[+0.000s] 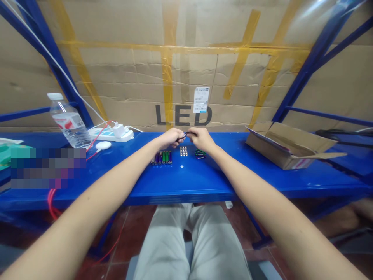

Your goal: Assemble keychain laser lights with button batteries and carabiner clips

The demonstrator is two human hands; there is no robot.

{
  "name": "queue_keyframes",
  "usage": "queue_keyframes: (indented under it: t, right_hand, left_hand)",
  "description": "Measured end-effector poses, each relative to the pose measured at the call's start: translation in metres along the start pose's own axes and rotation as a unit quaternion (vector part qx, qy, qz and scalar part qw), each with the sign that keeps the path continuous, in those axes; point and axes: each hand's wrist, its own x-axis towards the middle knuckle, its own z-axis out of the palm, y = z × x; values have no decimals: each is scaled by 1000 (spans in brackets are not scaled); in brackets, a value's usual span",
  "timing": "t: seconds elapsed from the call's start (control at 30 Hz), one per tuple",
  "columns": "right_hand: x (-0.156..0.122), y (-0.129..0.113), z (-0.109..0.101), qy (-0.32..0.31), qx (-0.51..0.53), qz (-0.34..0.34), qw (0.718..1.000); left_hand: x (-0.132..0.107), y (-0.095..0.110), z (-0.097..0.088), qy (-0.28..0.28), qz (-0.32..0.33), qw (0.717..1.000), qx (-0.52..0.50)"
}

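My left hand (pixel 171 138) and my right hand (pixel 200 139) meet over the far middle of the blue table (pixel 204 182), both closed on a small dark slim object (pixel 185 134) held between their fingertips. Below the left hand lies a row of several small cylinders (pixel 161 158), purple and green. A cluster of small silver button cells (pixel 183 151) sits between the hands, and one lone silver piece (pixel 182 166) lies nearer me. Under the right hand is a little pile of green and purple parts (pixel 199 153).
A water bottle (pixel 69 121), a white power strip with plug and cables (pixel 112 133) and a white puck (pixel 103 146) stand at the left. An open cardboard box (pixel 287 144) lies at the right. A taped cardboard wall marked LED (pixel 183 114) backs the table.
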Motion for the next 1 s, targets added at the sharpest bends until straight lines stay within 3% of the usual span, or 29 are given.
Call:
queue_keyframes:
  t: [0.2,0.37,0.5,0.63,0.7,0.77,0.9,1.0]
  right_hand:
    - [0,5,2,-1,-20,-38,999]
    - [-2,5,0,-4,-9,-56,998]
    - [-2,6,-3,-2,-4,-10,1000]
    - [-2,16,-8,33,6,28,999]
    - [-3,23,-11,40,1,53,998]
    - [-3,30,-13,39,-7,73,997]
    - [-3,38,-15,36,-9,84,996]
    - [-3,39,-16,37,-5,81,996]
  left_hand:
    - [-5,3,-9,-84,-97,978,-167]
    - [-9,8,-13,-125,-170,955,-208]
    - [-7,7,-14,-113,-146,974,-129]
    - [1,-1,-22,-5,-45,993,106]
    - [8,-4,-28,53,29,963,263]
    - [17,-6,-32,70,74,907,409]
    - [34,-2,-24,7,101,786,609]
    - [42,3,-9,-31,104,739,664]
